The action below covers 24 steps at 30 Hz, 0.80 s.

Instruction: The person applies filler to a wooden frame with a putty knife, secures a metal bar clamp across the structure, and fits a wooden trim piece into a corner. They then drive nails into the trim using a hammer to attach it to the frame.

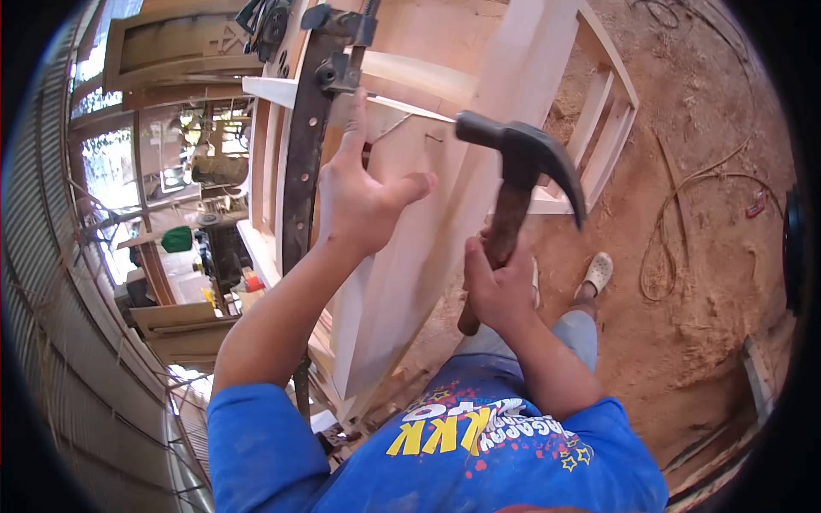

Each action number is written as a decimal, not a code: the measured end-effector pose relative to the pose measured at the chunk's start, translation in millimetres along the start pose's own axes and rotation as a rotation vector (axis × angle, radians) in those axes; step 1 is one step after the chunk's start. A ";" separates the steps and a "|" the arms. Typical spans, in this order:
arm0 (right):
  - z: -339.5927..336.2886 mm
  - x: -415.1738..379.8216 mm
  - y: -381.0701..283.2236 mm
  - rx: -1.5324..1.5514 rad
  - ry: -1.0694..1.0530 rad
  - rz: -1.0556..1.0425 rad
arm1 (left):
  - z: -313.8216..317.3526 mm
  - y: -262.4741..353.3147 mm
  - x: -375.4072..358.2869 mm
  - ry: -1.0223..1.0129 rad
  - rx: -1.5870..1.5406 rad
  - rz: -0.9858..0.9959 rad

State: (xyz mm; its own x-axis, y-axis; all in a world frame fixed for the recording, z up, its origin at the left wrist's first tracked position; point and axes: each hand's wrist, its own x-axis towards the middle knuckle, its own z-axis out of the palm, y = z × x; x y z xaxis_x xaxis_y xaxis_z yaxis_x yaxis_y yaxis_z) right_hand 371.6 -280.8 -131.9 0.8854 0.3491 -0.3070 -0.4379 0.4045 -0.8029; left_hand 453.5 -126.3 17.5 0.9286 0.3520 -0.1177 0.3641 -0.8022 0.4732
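My right hand [505, 291] is wrapped round the wooden handle of a claw hammer [517, 154]. The hammer's dark head is raised, its claw pointing right, and its face is close to the end of a thin pale wood strip [415, 109]. My left hand [368, 201] lies by a pale wooden frame [436, 188], index finger stretched toward the strip and thumb spread out. Its other fingers are mostly hidden. Just left of that hand, a dark metal bar clamp [299, 179] runs along the frame, and its jaw [338, 73] sits above my index fingertip.
A dark power tool [269, 26] rests at the top left. Brown dusty ground lies to the right, with a looped cable [663, 231] on it. A corrugated metal wall [43, 282] stands at the far left. Lumber [757, 376] lies at the lower right.
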 end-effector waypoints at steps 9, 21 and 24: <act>-30.2 6.5 -47.5 -0.148 0.132 0.089 | -10.3 -2.5 -5.7 0.024 0.195 -0.066; -86.6 44.1 -102.2 -0.733 0.333 0.103 | -38.5 -53.0 -45.4 0.158 -0.251 0.261; -114.8 38.2 -88.4 -0.938 0.377 0.221 | -101.0 -93.5 -81.4 0.239 -0.596 0.510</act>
State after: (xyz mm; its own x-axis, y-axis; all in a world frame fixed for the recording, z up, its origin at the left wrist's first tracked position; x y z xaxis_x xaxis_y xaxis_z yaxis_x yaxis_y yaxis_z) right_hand 462.0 -400.2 -131.2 0.8620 -0.0174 -0.5065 -0.4423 -0.5139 -0.7350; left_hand 336.6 -31.2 71.1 0.9047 0.1603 0.3947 -0.2610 -0.5238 0.8109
